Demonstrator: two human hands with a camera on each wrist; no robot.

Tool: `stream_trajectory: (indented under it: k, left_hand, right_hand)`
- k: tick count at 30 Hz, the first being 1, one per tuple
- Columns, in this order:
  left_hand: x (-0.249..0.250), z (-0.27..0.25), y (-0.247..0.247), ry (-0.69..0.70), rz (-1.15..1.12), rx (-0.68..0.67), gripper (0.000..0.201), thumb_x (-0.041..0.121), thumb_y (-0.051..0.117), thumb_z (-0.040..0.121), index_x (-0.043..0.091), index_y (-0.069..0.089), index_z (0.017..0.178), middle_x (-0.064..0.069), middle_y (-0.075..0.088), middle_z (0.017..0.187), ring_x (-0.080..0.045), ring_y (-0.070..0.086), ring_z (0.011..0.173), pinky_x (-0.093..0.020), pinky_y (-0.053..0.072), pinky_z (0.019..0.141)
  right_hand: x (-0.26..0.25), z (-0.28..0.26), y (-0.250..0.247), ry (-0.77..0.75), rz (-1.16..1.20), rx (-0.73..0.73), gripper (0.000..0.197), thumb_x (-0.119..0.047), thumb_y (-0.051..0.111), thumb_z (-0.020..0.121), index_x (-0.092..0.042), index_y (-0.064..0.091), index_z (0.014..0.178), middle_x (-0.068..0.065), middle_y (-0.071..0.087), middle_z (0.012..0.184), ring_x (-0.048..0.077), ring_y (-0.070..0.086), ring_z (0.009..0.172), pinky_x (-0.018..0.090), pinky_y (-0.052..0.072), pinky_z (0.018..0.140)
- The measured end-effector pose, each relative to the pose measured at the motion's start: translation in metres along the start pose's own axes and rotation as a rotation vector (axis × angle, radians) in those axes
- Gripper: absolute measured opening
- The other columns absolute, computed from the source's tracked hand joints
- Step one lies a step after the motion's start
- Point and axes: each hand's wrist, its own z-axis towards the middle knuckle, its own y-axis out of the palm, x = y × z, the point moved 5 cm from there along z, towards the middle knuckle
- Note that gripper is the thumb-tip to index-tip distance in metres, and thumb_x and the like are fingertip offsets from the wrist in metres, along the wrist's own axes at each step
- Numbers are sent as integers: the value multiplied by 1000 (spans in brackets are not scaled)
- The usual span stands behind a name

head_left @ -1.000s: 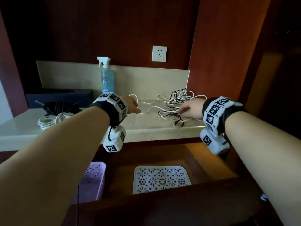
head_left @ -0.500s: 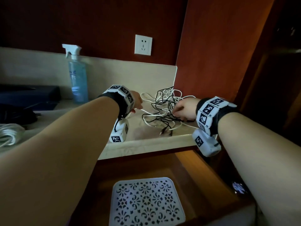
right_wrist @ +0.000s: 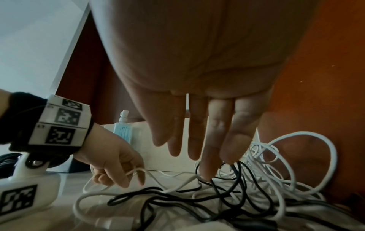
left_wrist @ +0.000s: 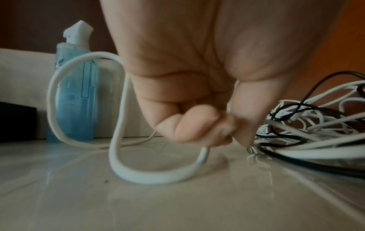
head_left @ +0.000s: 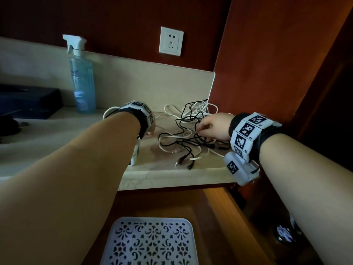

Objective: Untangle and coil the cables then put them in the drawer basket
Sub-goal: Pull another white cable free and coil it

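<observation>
the left hand [left_wrist: 197, 109] has closed on a white cable [left_wrist: 118, 140], the right hand's [right_wrist: 197, 93] straight fingers now press the tangle [head_left: 191, 131] — separating has begun.

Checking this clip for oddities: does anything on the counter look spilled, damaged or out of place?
Only the expected mess: black and white cables lie knotted together in the counter's back right corner. The spray bottle stands upright; no spill or damage shows. The left hand pinches a white cable; the right hand's fingers reach straight into the pile.
</observation>
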Motion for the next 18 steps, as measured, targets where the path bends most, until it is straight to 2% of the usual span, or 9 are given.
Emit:
stream_trajectory:
  k: [2,4,7,9,11,13,15,16,18]
  left_hand:
    - [4,-12,-7,18,-14,47,27,18,60,91,8,65,116,-1,66,85,-19,61,68,-24,49,61]
    - [15,-33,-20,92,-111,106,24,16,50,96,8,63,114,-8,65,89,-23,58,70,-25,45,59]
    - [18,-64,-60,159,-321,298,15,22,53,93,14,65,98,-3,52,63,-14,47,53,-20,37,54]
    - [11,-83,-88,195,-461,362,12,18,55,92,16,61,82,-5,50,63,-14,45,53,-22,37,54]
    - [3,-105,-111,242,-639,386,20,9,55,91,15,56,72,-6,48,68,-15,46,56,-22,40,56]
    - [-9,-123,-126,258,-735,398,21,3,55,90,12,55,71,-6,48,71,-13,47,57,-20,45,55]
    - [-22,-135,-131,266,-768,392,21,1,57,89,9,54,70,-6,47,68,-13,48,59,-17,48,53]
    - [-30,-141,-131,276,-798,383,21,1,58,88,9,53,69,-6,46,67,-13,48,60,-16,48,54]
    - [-41,-153,-128,305,-848,375,22,8,62,87,8,51,68,-6,47,67,-13,49,65,-19,48,63]
  right_hand:
    - [0,5,2,-1,27,2,30,-29,53,93,-20,58,121,-2,65,101,14,58,87,11,34,54]
    - [-1,13,1,3,76,9,41,-28,56,91,-17,49,130,3,64,110,20,61,90,17,37,57]
    - [-7,25,-2,0,101,53,56,-34,60,88,-19,39,137,8,61,117,21,56,85,17,36,56]
    - [-18,33,-1,-38,60,68,57,-40,59,88,-20,39,137,5,57,123,21,54,99,19,35,66]
    - [-31,42,0,-74,86,86,45,-40,56,89,-19,48,128,3,56,119,21,52,109,19,31,76]
    - [-39,50,-8,-48,198,169,28,-41,57,87,-18,54,102,-2,55,95,21,52,94,23,32,75]
    - [-40,55,-21,11,303,254,31,-46,58,85,-17,47,86,-4,50,80,20,49,84,25,32,73]
    - [-38,57,-26,34,318,285,35,-50,57,84,-16,47,87,-2,50,83,20,48,84,26,33,73]
    - [-34,57,-31,81,357,325,47,-52,58,83,-13,45,105,2,50,91,21,48,84,27,34,72]
